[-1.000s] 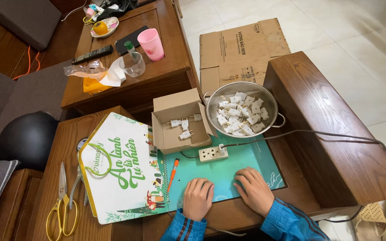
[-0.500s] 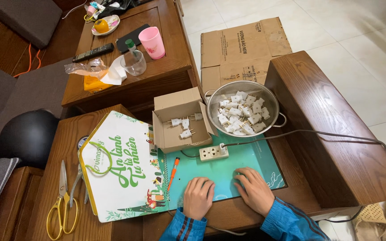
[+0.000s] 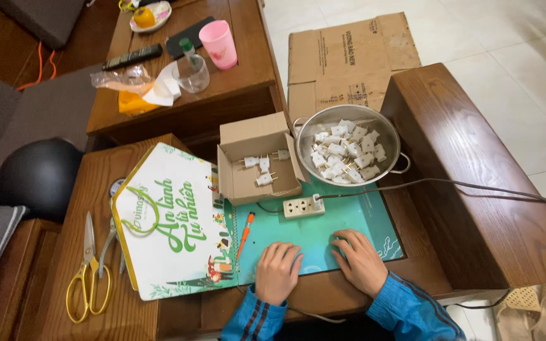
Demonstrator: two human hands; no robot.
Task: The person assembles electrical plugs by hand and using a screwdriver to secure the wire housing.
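A: Mat, teal, lies flat on the wooden table right in front of the person, w/ both hands on it.

B: Hands doing what?

A: Left hand rests palm down near the mat's front edge, fingers loosely curled, gripping nothing. Right hand just beside it, also palm down, fingers relaxed and a bit spread, nothing held. Blue sleeves on both arms.

B: What's closest to them?

A: White power strip sits on the mat beyond the hands, its grey cable running off to the right. Orange pen lies at the mat's left edge, near the left hand but not touching.

B: And behind that?

A: Small cardboard box, flaps open, w/ a few white plug adapters inside. Just right of it, a metal colander full of the same adapters. Left of the mat, a house-shaped white-and-green card, then yellow-handled scissors further left. Can't tell what the tool beside the scissors is.
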